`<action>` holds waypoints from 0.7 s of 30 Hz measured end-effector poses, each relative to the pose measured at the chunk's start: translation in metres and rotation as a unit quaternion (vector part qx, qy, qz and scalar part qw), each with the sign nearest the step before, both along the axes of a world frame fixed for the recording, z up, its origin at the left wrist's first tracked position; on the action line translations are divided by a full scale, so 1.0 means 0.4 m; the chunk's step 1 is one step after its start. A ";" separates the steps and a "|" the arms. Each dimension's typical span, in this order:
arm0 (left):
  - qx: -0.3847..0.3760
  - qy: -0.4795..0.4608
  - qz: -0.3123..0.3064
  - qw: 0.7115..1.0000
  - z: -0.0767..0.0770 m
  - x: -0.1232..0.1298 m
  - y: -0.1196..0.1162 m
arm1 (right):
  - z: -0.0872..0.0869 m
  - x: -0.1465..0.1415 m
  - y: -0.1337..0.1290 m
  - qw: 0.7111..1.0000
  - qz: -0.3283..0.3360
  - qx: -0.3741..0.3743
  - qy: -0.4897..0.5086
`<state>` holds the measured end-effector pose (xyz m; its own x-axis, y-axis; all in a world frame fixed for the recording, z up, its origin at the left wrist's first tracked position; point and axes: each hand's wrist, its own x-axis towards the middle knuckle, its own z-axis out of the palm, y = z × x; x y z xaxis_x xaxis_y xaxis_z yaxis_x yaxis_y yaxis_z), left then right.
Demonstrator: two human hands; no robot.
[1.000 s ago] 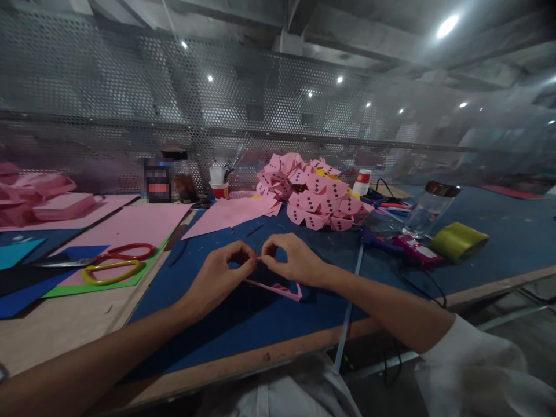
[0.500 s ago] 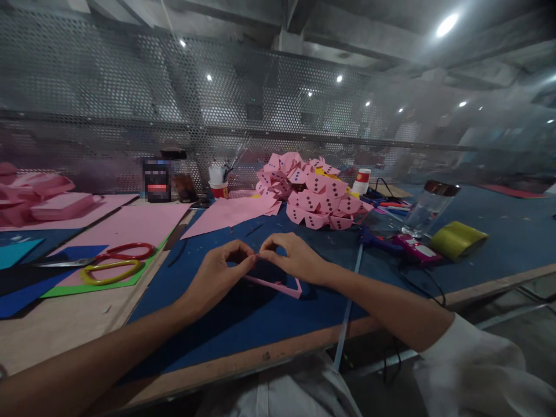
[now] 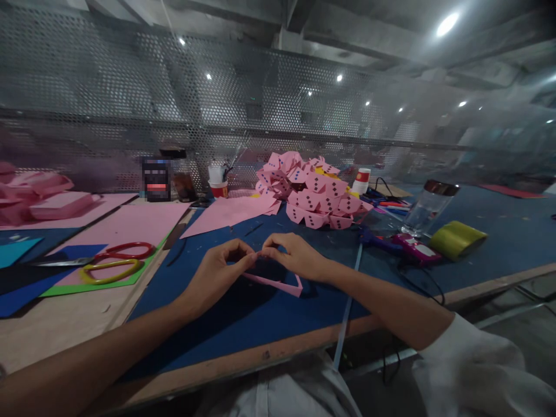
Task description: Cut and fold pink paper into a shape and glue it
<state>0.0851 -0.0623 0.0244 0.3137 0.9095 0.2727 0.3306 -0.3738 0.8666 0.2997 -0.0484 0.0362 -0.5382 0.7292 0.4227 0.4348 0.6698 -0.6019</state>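
A narrow pink paper strip (image 3: 278, 284), bent at its right end into a corner, is held just above the blue work surface. My left hand (image 3: 223, 269) pinches its far side between thumb and fingers. Close beside those fingertips, my right hand (image 3: 289, 253) pinches the same strip. Both hands are closed, and part of the strip is hidden behind the fingers. Beyond the hands lies a flat pink paper sheet (image 3: 230, 214), with a heap of folded pink paper pieces (image 3: 319, 197) bearing dark dots to its right.
Scissors (image 3: 115, 263) with red and yellow handles lie on coloured sheets at left. On the right stand a glass jar (image 3: 428, 208), a yellow tape roll (image 3: 458, 240) and a purple glue gun (image 3: 412, 248) with its cord. Paper cups (image 3: 217, 182) are at the back, before a perforated metal screen.
My right fingertips have shifted very slightly to the right, away from the left ones. Both hands still pinch the pink strip.
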 end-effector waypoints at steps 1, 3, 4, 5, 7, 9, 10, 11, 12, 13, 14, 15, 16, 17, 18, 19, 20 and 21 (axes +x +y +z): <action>-0.002 -0.004 -0.002 1.000 0.000 0.000 0.000 | 0.000 -0.002 0.001 1.000 -0.001 0.004 -0.004; -0.007 -0.013 -0.004 1.000 0.000 0.001 0.000 | 0.001 -0.004 0.001 1.000 -0.001 0.014 -0.011; -0.011 -0.017 -0.006 1.000 0.000 0.002 0.000 | 0.001 -0.005 0.001 1.000 -0.002 0.017 -0.013; -0.015 -0.020 -0.007 1.000 0.001 0.002 0.000 | 0.002 -0.006 0.000 1.000 -0.003 0.016 -0.015; -0.022 -0.021 -0.008 0.999 0.002 0.003 0.000 | 0.004 -0.004 -0.002 1.000 -0.002 -0.001 -0.011; -0.024 -0.023 -0.006 0.999 0.001 0.004 0.001 | 0.007 -0.002 -0.005 1.000 0.005 -0.024 0.001; -0.023 -0.025 -0.005 0.999 0.000 0.003 0.002 | 0.008 -0.001 -0.007 0.999 0.010 -0.034 0.008; -0.023 -0.027 -0.006 0.999 -0.002 0.003 0.004 | 0.010 0.000 -0.009 0.999 0.015 -0.040 0.013; -0.023 -0.029 -0.009 0.999 -0.004 0.002 0.005 | 0.010 0.000 -0.009 0.999 0.019 -0.042 0.017; -0.023 -0.030 -0.012 0.999 -0.006 0.001 0.006 | 0.010 -0.001 -0.010 0.999 0.020 -0.041 0.020; -0.023 -0.029 -0.015 0.999 -0.008 0.000 0.007 | 0.009 -0.001 -0.010 0.999 0.020 -0.037 0.023; -0.022 -0.027 -0.019 0.999 -0.010 0.000 0.007 | 0.008 -0.002 -0.009 0.999 0.020 -0.029 0.025; -0.021 -0.024 -0.022 0.999 -0.011 -0.001 0.007 | 0.006 -0.003 -0.007 0.999 0.020 -0.020 0.027; -0.019 -0.020 -0.025 0.999 -0.012 -0.001 0.007 | 0.004 -0.003 -0.005 0.999 0.019 -0.011 0.029; -0.018 -0.017 -0.027 0.999 -0.012 -0.002 0.006 | 0.001 -0.003 -0.003 0.999 0.016 -0.002 0.030; -0.017 -0.015 -0.027 0.999 -0.013 -0.002 0.006 | -0.001 -0.003 -0.001 0.999 0.012 0.006 0.031; -0.016 -0.013 -0.027 0.999 -0.013 -0.003 0.005 | -0.002 -0.003 0.001 0.999 0.006 0.012 0.031; -0.015 -0.011 -0.025 1.000 -0.013 -0.003 0.005 | -0.003 -0.003 0.002 0.999 0.001 0.017 0.030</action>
<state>0.0839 -0.0602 0.0192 0.3525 0.9009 0.2533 0.2937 -0.3635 0.8841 0.2986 -0.0475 0.0352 -0.5120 0.7126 0.4796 0.3970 0.6914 -0.6035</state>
